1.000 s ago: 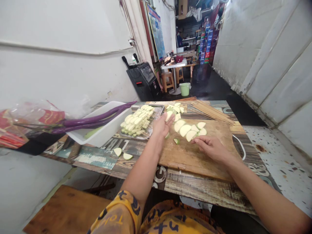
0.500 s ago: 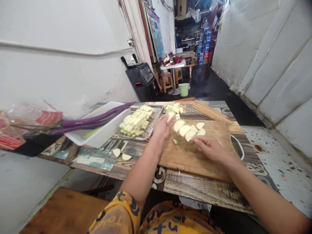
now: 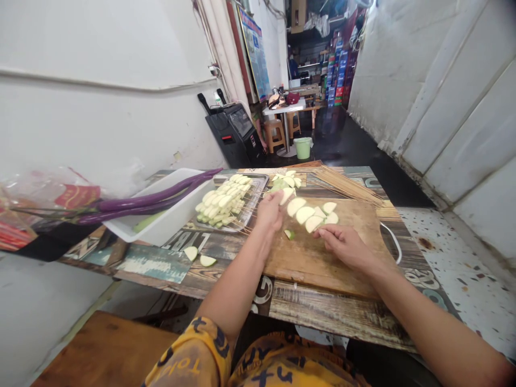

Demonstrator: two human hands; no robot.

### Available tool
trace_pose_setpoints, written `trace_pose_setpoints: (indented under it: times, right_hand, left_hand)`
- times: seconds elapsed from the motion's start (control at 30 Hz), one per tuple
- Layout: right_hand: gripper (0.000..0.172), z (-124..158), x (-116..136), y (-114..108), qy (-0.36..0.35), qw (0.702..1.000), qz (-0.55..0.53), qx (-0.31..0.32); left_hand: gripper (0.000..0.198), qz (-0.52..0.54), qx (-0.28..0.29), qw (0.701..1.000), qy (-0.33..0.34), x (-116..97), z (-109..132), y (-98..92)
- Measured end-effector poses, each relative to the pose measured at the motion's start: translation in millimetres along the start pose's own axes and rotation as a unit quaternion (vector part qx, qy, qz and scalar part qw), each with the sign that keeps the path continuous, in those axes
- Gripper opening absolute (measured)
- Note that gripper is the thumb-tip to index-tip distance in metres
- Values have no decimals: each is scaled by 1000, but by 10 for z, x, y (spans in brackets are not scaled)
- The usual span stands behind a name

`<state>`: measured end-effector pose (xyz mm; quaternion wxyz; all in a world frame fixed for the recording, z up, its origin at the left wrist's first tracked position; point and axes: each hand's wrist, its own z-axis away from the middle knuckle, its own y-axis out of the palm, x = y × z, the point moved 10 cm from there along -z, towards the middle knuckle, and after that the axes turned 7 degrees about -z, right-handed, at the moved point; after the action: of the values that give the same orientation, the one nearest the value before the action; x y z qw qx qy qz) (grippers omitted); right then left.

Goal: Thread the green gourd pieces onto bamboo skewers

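Note:
My left hand (image 3: 271, 210) grips a pale vegetable slice (image 3: 287, 194) at the far left edge of the wooden cutting board (image 3: 322, 252). My right hand (image 3: 344, 244) rests on the board with its fingertips against a row of pale, green-rimmed slices (image 3: 312, 214). One small green piece (image 3: 288, 234) lies between the two hands. A metal tray (image 3: 258, 185) left of the board holds skewered slices (image 3: 223, 199). More loose slices (image 3: 286, 180) lie past the board.
A bundle of bamboo skewers (image 3: 346, 185) lies at the table's far side. A white tub (image 3: 161, 220) on the left carries long purple eggplants (image 3: 153, 198). Two loose slices (image 3: 198, 257) lie on the table. A wooden stool (image 3: 100, 349) stands below left.
My left hand has closed further around the slice and shifted slightly. The right hand has stayed against the row of slices. The view has drifted a little.

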<state>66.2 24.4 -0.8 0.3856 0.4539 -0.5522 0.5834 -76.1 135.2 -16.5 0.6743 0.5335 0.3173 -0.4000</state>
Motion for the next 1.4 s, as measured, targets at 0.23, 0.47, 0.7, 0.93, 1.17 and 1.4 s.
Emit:
trace_pose_setpoints:
  times: [0.23,0.47,0.7,0.93,1.17,1.4]
  right_hand:
    - [32,-4,-7,-12,-9,1000,8,-1]
    - [32,-8,-23,1,-13,1000,5,3]
    - [31,-7,-12,-12,-16,1000,17,-1]
    - [30,-34,37,-59,-95,985,141,-42]
    - [30,-40,-15,-168,-100,977,162,-93]
    - [31,-15,34,-225,-118,977,128,-124]
  left_hand:
    - [3,-5,15,1000,-12,77,-30,11]
    - [2,-11,26,1000,-14,118,-57,16]
    - [9,-22,10,999,-28,148,-30,1]
    - [11,39,86,996,-5,21,40,191]
    - [18,68,188,978,63,-202,199,370]
    - [25,61,193,977,71,-237,222,371]
